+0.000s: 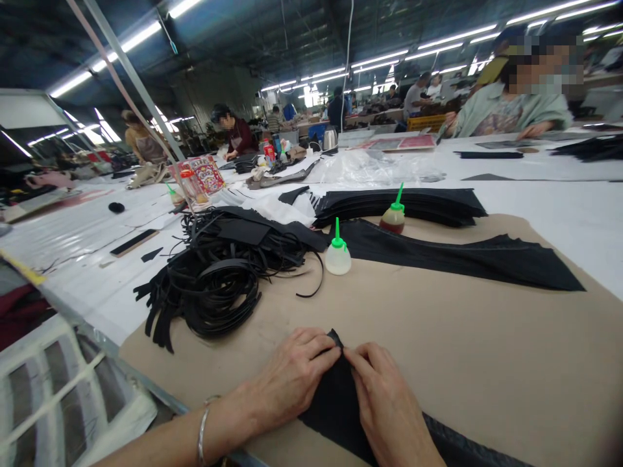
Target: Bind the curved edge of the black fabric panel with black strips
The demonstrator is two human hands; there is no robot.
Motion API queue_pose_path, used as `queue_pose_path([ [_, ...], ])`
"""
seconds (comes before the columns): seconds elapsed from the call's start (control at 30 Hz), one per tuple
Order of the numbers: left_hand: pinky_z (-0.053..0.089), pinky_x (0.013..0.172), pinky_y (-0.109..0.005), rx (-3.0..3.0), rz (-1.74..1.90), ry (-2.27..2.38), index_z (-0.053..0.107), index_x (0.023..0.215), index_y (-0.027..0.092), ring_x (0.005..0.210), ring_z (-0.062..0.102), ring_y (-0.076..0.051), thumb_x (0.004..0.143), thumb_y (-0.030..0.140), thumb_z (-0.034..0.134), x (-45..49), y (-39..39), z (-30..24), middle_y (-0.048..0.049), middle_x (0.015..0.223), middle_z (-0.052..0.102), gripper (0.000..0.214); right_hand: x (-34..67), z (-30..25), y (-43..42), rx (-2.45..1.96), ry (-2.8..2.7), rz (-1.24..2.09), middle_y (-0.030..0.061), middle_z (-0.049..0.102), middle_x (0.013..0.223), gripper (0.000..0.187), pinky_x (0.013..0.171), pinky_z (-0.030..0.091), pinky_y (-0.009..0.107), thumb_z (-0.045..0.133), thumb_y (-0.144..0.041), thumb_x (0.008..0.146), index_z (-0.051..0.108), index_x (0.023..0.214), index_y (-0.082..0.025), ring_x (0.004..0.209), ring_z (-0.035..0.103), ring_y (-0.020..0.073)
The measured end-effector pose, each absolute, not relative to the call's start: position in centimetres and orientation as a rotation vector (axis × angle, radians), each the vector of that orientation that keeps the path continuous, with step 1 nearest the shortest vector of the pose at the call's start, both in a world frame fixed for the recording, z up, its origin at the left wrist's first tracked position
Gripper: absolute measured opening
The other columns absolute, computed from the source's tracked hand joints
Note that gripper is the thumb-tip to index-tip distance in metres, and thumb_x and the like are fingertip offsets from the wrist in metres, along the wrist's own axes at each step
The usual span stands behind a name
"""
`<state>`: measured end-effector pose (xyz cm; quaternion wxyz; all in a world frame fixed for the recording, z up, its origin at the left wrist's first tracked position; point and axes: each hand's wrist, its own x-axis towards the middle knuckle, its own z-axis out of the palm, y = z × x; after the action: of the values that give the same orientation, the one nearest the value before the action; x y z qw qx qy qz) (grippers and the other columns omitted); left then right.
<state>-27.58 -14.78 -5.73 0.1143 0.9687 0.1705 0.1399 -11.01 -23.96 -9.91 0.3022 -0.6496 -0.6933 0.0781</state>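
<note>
Tan mat point(487, 350) under L hand point(294, 373) & R hand point(389, 402), white tbl point(559, 207) beyond, strip lights point(141, 37) overhead; both pinch tip of smooth blk panel point(335, 395) betw. them; coiled strips point(224, 285) past L hand

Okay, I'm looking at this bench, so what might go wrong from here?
The white bottle stands near the loose strips; if one were tugged, it might tip the bottle. The amber bottle sits between the black stack and the long piece, so a spill could mark both. The left hand and right hand meet near the far tip of the held piece; uneven pressure there might skew it.
</note>
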Motion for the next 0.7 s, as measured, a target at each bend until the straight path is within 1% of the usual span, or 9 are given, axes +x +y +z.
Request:
queue_pose_path([
  [0.13,0.044,0.099,-0.04,2.847,0.427,0.526,0.053,0.127,0.018,0.113,0.052,-0.022,0.093,0.009,0.041,-27.8,-14.8,-6.0,-0.0086,0.12,0.062,0.037,-11.2,-9.8,-24.4,-1.779,-1.97,0.07,0.0083,0.056,0.101,0.041,0.078,0.045,0.036,0.04,0.0,0.085,0.057,0.119,-0.015,0.089,0.052,0.0222],
  [0.23,0.043,0.099,-0.04,2.849,0.407,0.537,0.053,0.127,0.017,0.113,0.051,-0.023,0.092,0.009,0.042,-27.9,-14.9,-6.0,-0.0074,0.122,0.061,0.038,-11.2,-9.5,-24.5,-1.823,-2.045,-0.064,0.0086,0.057,0.101,0.045,0.077,0.042,0.038,0.043,0.001,0.081,0.056,0.121,-0.013,0.088,0.051,0.0241],
  [0.3,0.043,0.099,-0.04,2.849,0.39,0.543,0.051,0.129,0.017,0.113,0.051,-0.023,0.092,0.008,0.042,-28.0,-15.1,-5.9,-0.0071,0.124,0.061,0.039,-11.0,-9.1,-24.3,-1.83,-2.039,-0.061,0.007,0.058,0.1,0.044,0.077,0.039,0.038,0.043,0.001,0.081,0.057,0.12,-0.015,0.089,0.051,0.0235],
  [0.4,0.043,0.099,-0.039,2.856,0.368,0.547,0.048,0.132,0.016,0.112,0.051,-0.023,0.092,0.008,0.042,-28.0,-15.4,-5.9,-0.0075,0.126,0.06,0.042,-10.6,-8.8,-23.9,-1.833,-1.975,-0.002,0.0053,0.059,0.1,0.044,0.078,0.035,0.036,0.043,-0.001,0.086,0.052,0.125,-0.018,0.091,0.052,0.0215],
  [0.5,0.042,0.099,-0.039,2.863,0.352,0.559,0.046,0.134,0.015,0.112,0.051,-0.023,0.092,0.01,0.043,-28.1,-15.6,-5.9,-0.0084,0.126,0.06,0.042,-10.4,-8.8,-23.5,-1.848,-1.993,0.001,0.0045,0.059,0.099,0.042,0.074,0.033,0.036,0.044,-0.005,0.088,0.052,0.126,-0.02,0.089,0.052,0.0214],
  [0.6,0.042,0.1,-0.039,2.867,0.372,0.566,0.044,0.136,0.015,0.113,0.05,-0.023,0.093,0.011,0.042,-28.2,-15.7,-5.9,-0.009,0.127,0.059,0.043,-10.5,-8.9,-23.4,-1.856,-2.031,0.013,0.0033,0.058,0.098,0.043,0.073,0.031,0.035,0.043,-0.004,0.087,0.054,0.124,-0.024,0.088,0.052,0.0209],
  [0.7,0.042,0.1,-0.038,2.852,0.393,0.572,0.044,0.137,0.015,0.113,0.05,-0.023,0.093,0.011,0.042,-28.3,-15.8,-5.8,-0.0081,0.131,0.057,0.044,-10.7,-8.7,-23.5,-1.863,-2.047,-0.013,0.0033,0.059,0.1,0.049,0.073,0.032,0.036,0.042,0.0,0.084,0.053,0.126,-0.023,0.089,0.051,0.0205],
])
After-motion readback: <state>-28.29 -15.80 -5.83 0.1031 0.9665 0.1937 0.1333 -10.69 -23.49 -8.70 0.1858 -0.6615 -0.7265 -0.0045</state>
